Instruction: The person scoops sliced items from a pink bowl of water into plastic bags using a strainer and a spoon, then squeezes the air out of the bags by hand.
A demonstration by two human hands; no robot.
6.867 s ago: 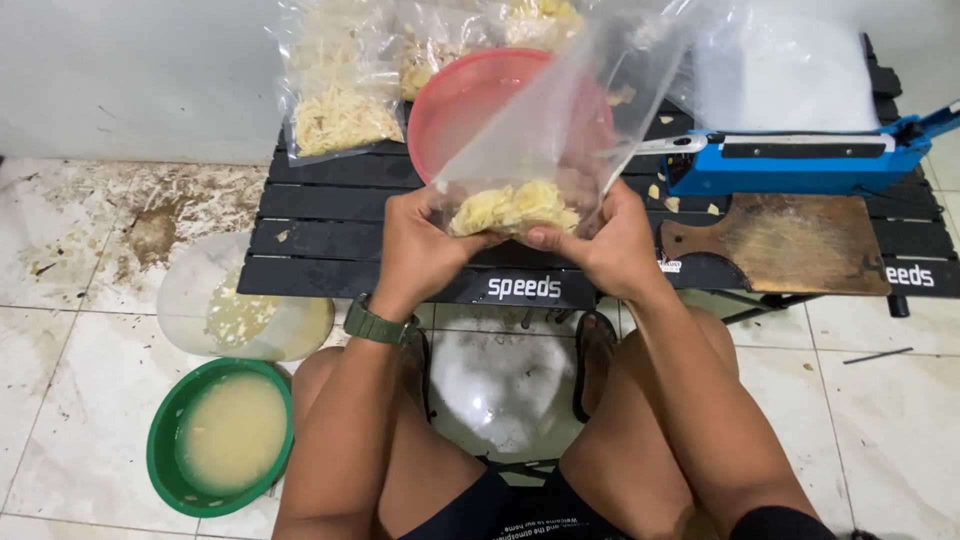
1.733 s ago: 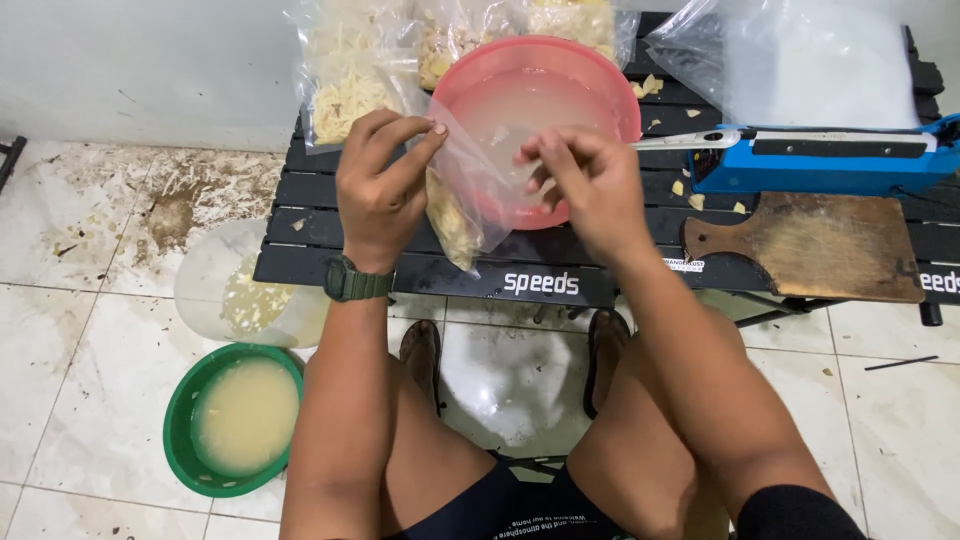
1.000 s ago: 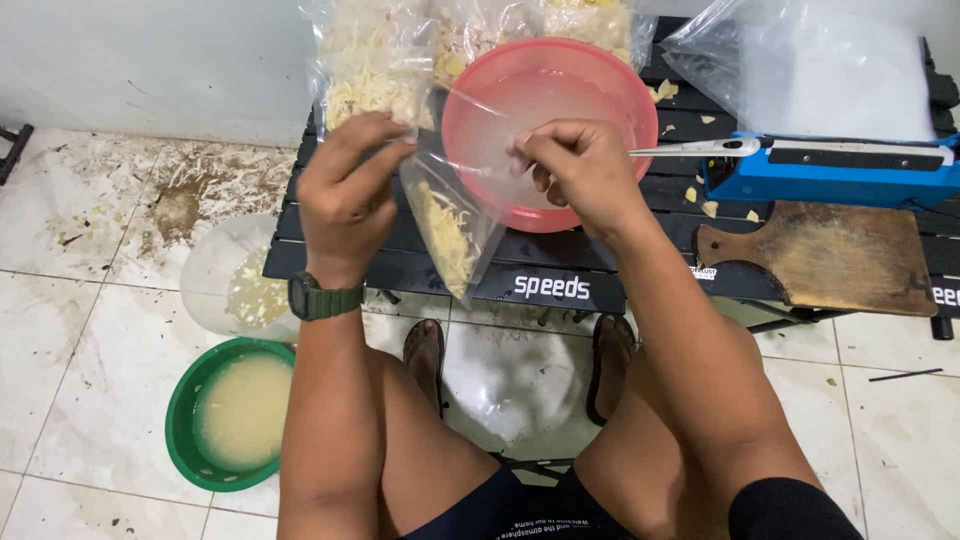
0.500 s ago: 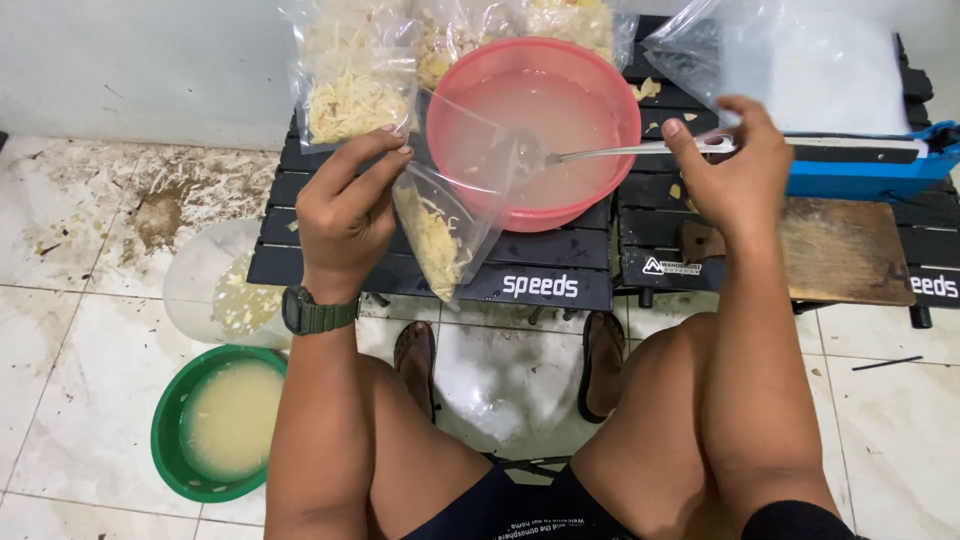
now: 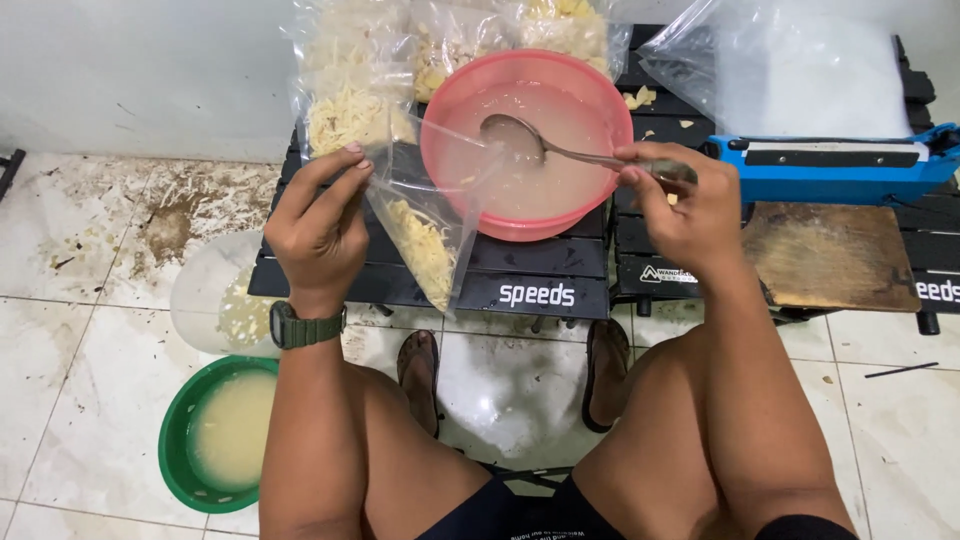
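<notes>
My left hand [image 5: 318, 225] pinches the top edge of a clear plastic bag [image 5: 425, 225] holding pale yellow shredded food, which hangs tilted beside a pink bowl [image 5: 527, 140]. My right hand [image 5: 680, 205] grips the handle of a metal spoon [image 5: 560, 148]. The spoon's bowl rests in the cloudy whitish liquid inside the pink bowl. The pink bowl sits on a low black slatted table [image 5: 540, 275]. Several filled clear bags [image 5: 350, 70] of the same food lie at the back left of the table.
A blue bar-shaped sealer [image 5: 835, 170] and a wooden board [image 5: 830, 255] lie on the table's right. A large empty clear bag [image 5: 800, 70] stands behind them. On the tiled floor at left sit a green bowl [image 5: 215, 435] of cloudy liquid and a white tub [image 5: 215, 295].
My hands had held the bag together; my right hand let go, reached right for the spoon and now holds it in the pink bowl. My left hand keeps the bag.
</notes>
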